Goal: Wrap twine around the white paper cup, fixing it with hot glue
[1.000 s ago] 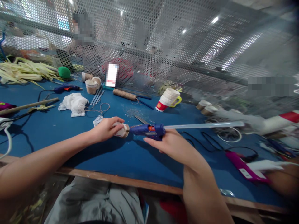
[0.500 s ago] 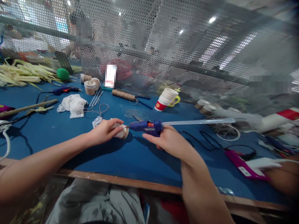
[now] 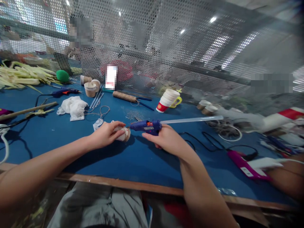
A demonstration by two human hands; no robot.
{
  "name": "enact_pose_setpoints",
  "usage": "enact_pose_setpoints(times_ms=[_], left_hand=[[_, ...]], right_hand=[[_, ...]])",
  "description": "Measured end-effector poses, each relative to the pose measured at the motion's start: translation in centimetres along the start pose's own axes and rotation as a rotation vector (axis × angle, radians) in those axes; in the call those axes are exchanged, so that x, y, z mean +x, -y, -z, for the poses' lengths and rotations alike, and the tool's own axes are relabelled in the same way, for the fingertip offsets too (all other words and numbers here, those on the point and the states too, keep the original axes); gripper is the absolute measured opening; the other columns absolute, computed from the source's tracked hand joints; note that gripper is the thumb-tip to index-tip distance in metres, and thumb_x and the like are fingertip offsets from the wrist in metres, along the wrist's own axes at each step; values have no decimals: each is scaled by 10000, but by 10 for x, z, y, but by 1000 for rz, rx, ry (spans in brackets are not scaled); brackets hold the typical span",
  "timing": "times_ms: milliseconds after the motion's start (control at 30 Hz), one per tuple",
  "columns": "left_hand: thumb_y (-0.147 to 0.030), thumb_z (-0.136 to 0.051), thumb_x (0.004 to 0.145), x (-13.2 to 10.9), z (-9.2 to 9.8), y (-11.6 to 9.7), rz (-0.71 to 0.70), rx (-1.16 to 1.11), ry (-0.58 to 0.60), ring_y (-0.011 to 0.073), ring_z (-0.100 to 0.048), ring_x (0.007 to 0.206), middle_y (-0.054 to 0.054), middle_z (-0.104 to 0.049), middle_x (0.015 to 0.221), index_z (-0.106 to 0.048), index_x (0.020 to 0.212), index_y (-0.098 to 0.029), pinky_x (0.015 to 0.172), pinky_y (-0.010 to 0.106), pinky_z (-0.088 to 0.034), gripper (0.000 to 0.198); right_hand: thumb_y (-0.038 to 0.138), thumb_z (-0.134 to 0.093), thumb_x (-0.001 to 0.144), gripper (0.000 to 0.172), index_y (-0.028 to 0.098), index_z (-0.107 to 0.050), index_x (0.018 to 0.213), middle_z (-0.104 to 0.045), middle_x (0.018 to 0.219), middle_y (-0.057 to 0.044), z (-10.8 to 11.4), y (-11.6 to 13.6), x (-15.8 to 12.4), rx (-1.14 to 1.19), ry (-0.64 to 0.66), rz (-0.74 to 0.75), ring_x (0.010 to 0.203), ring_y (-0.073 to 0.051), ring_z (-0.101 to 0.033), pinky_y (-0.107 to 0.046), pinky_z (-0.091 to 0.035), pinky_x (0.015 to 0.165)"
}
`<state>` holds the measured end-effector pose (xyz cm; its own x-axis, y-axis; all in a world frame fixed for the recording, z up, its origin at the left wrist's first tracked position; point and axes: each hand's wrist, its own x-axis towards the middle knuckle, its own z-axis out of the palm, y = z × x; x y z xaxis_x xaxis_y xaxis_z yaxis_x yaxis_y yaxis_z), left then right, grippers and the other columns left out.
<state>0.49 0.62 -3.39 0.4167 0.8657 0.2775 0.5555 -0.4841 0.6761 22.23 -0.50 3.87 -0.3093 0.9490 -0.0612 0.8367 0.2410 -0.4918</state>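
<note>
My left hand (image 3: 108, 134) is closed around a small paper cup (image 3: 125, 135) with a brown, twine-like band at its end, lying on its side low over the blue table. Part of the cup is hidden by my fingers. In my right hand (image 3: 166, 139) is a blue hot glue gun (image 3: 145, 126), a long clear glue stick (image 3: 192, 120) jutting from its back. The gun's nozzle is at the cup's banded end; whether they touch I cannot tell. A piece of white lace (image 3: 98, 124) lies just behind my left hand.
A stack of paper cups (image 3: 168, 100), a twine roll (image 3: 124, 96) and twine-wrapped cups (image 3: 90, 89) stand behind. White lace cloth (image 3: 73, 108) and another glue gun (image 3: 66, 92) lie left. A purple power strip (image 3: 247, 166) with cables is right, near another person's arm (image 3: 288, 177). Perforated metal screens the back.
My right hand and the glue gun have shifted slightly left, keeping the nozzle at the cup. The left hand holds the cup almost as before. The whole view has moved a little.
</note>
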Motion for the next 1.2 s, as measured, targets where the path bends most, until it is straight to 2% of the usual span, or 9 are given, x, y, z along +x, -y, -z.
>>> enact_pose_setpoints(times_ms=[167,300,467,700,900,1000,1067,1100,1200], left_hand=[[-363,-406,859,0,0,0,2,32,-1,232,-628,966,98,-658,1089,-554,1111,-151,794,319,-485,360],[-361,-404,863,-1,1,0,-10,40,-12,231,-627,967,103,-654,1094,-548,1114,-151,810,325,-475,358],[-346,-396,873,-3,2,-4,-58,51,-34,228,-646,914,103,-666,1063,-531,1148,-151,772,314,-486,362],[-244,-419,874,-9,1,-5,-383,165,-109,190,-673,842,120,-681,1014,-475,1171,-126,685,249,-512,324],[-217,-419,886,-13,1,-10,-552,257,-125,188,-679,807,132,-687,979,-436,1179,-129,676,260,-524,307],[-194,-410,887,-14,1,-13,-596,256,-105,191,-676,802,135,-688,957,-422,1186,-122,674,263,-523,308],[-180,-403,885,-14,0,-14,-605,258,-87,192,-675,758,136,-691,904,-431,1174,-104,641,262,-521,300],[-177,-400,883,-15,-1,-14,-601,265,-81,192,-672,725,136,-691,872,-442,1160,-96,619,262,-518,291],[-175,-400,876,-15,-4,-12,-586,280,-62,192,-657,665,136,-682,828,-471,1128,-87,585,267,-507,277]], right_hand=[[382,-578,723,275,172,-502,564,-492,387,26,-3,-6,8,209,-12,-79,363,-99,-458,-221,-374,410],[323,-607,718,202,152,-523,650,-557,522,4,1,-23,33,364,-198,-139,445,-92,-501,-213,-421,456],[273,-557,771,218,138,-518,605,-531,530,-2,5,-51,72,238,-310,-260,454,-71,-474,-189,-397,456],[376,-553,771,316,131,-565,571,-522,445,-31,-10,-80,109,136,-287,-375,462,-136,-542,-233,-410,463],[349,-608,734,261,134,-624,588,-656,697,-147,-4,-52,100,19,-320,-339,816,-271,-605,-312,-419,636],[502,-500,786,369,189,-673,697,-679,787,-66,-8,-21,75,125,-176,-175,795,-182,-599,-260,-422,645],[546,-415,817,448,186,-679,777,-673,855,-53,-15,-3,59,374,174,101,796,-159,-579,-259,-420,658],[548,-434,804,447,173,-668,736,-664,797,-47,-19,4,53,416,248,161,742,-149,-568,-261,-411,641],[439,-596,725,287,155,-631,714,-620,706,-16,-32,15,41,532,232,177,655,-124,-526,-261,-394,620]])
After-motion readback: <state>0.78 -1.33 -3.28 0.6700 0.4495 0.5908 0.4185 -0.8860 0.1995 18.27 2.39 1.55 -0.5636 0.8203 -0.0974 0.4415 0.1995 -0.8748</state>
